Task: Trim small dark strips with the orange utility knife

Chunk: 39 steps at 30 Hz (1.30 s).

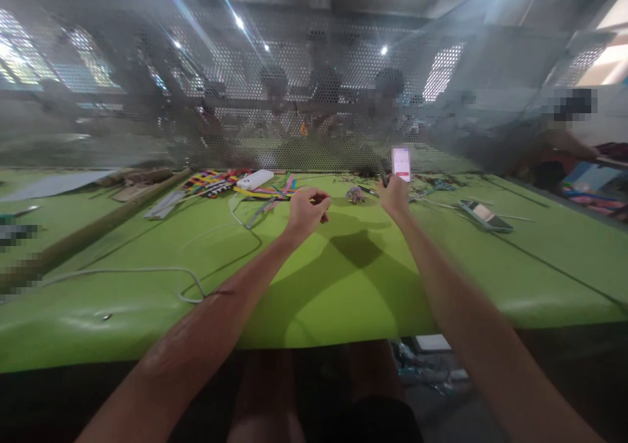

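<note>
Over the middle of the green table [343,305], my left hand [309,211] has its thumb and fingers pressed together; anything between them is too small to make out. My right hand [394,193] is wrapped round a dark, slim tool [382,171] that points up, its exact kind unclear. Just behind that hand, a phone [401,163] with a lit screen stands upright. Between the two hands lies a small multicoloured bundle [354,195], with a dark pen-like item beside it. Coloured strips [279,193] lie beyond my left hand.
A white box-like device [255,180] sits by a woven colourful piece [210,184]. A white cable [147,269] crosses the left side. Another phone [485,215] lies at the right. A perforated metal screen [314,109] rises behind the table. A person's arm [572,143] shows far right.
</note>
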Tool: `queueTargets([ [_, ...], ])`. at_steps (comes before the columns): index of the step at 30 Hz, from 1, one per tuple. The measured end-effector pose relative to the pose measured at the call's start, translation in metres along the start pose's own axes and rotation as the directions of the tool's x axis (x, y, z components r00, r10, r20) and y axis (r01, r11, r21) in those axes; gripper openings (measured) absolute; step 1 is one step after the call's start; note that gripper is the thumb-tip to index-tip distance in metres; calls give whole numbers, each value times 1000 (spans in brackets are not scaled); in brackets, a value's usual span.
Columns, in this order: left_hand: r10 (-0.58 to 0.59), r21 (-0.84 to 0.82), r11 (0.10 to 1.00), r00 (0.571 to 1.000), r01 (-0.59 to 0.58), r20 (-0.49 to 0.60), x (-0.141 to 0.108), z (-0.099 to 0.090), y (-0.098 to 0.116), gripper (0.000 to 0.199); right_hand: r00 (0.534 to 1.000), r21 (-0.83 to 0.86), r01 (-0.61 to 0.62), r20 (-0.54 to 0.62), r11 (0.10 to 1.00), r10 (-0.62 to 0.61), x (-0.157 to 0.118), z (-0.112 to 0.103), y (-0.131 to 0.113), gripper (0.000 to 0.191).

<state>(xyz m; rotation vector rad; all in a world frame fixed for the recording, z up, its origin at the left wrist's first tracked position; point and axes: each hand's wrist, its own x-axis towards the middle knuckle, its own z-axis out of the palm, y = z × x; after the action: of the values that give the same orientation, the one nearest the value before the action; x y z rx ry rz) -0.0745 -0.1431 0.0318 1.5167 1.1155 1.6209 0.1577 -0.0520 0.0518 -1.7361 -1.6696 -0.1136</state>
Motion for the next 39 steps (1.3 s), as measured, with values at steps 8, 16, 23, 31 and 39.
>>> queueTargets([
  [8, -39, 134, 990, 999, 35, 23, 9, -4, -19, 8, 997, -21, -38, 67, 999, 40, -6, 2, -5, 22],
  [16, -49, 349, 936, 999, 43, 10, 29, 5, -42, 5, 979, -14, -200, -34, 980, 199, -8, -8, -5, 27],
  [23, -30, 404, 915, 995, -12, 96, 85, 68, -55, 15, 963, 4, -245, -112, 969, 244, -15, -8, -6, 29],
  [31, 70, 430, 882, 957, -191, 281, 111, 68, -55, 55, 970, 32, -208, -119, 978, 211, -19, -5, -8, 22],
  [39, 125, 485, 848, 970, -213, 209, 73, -7, -35, 52, 997, 177, 69, 15, 982, -72, -13, -10, -27, 14],
])
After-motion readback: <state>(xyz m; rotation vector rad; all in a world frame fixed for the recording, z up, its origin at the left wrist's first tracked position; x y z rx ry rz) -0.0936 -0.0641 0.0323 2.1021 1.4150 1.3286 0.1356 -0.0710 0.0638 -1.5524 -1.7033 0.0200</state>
